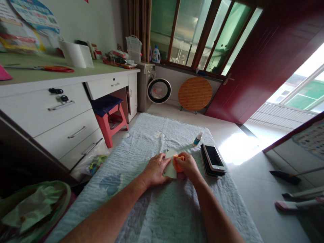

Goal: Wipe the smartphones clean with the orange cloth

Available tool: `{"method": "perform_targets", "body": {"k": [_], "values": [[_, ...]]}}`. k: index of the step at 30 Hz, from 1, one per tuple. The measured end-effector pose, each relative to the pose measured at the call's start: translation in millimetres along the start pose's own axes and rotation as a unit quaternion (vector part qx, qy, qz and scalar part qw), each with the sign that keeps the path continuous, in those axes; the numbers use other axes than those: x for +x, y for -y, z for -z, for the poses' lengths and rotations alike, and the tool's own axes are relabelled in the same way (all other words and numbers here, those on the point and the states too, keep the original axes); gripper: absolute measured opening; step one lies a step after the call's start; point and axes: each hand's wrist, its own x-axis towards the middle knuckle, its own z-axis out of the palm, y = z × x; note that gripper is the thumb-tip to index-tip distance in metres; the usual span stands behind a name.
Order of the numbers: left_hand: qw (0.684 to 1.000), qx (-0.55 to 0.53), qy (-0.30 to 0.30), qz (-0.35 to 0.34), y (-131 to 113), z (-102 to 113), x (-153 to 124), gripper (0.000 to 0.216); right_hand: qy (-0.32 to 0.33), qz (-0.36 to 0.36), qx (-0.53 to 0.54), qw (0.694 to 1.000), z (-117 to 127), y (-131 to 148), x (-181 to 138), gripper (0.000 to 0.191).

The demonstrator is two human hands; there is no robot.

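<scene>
A white phone (170, 164) lies back up on a pale blue-grey cloth (152, 202) that covers a table. My left hand (155, 168) rests on the phone's left side with fingers curled round its edge, holding it. My right hand (188, 166) is closed on a small orange cloth (178, 162) pressed against the phone's right side. A stack of phones (212, 160) lies just right of my right hand. A small bottle (197, 139) with a blue cap lies beyond it.
White desk with drawers (63, 111) stands at left, a red stool (108, 114) under it. A washing machine (152, 87) and a round wooden board (194, 93) sit at the far wall. A green bin (32, 209) is at lower left. Slippers (298, 199) lie on the floor at right.
</scene>
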Motion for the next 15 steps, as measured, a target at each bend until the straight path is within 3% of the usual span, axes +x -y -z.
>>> {"method": "perform_targets", "body": {"k": [4, 10, 15], "values": [[1.000, -0.013, 0.000, 0.000, -1, 2, 0, 0.083, 0.005, 0.005, -0.032, 0.999, 1, 6, -1, 0.023], [1.000, -0.016, 0.003, 0.001, -1, 3, 0, 0.084, 0.008, 0.090, -0.148, 0.985, 2, 14, -5, 0.012], [1.000, -0.008, 0.004, 0.000, 0, 2, 0, 0.083, 0.089, 0.140, -0.158, 0.973, 13, 18, -10, 0.010]]}}
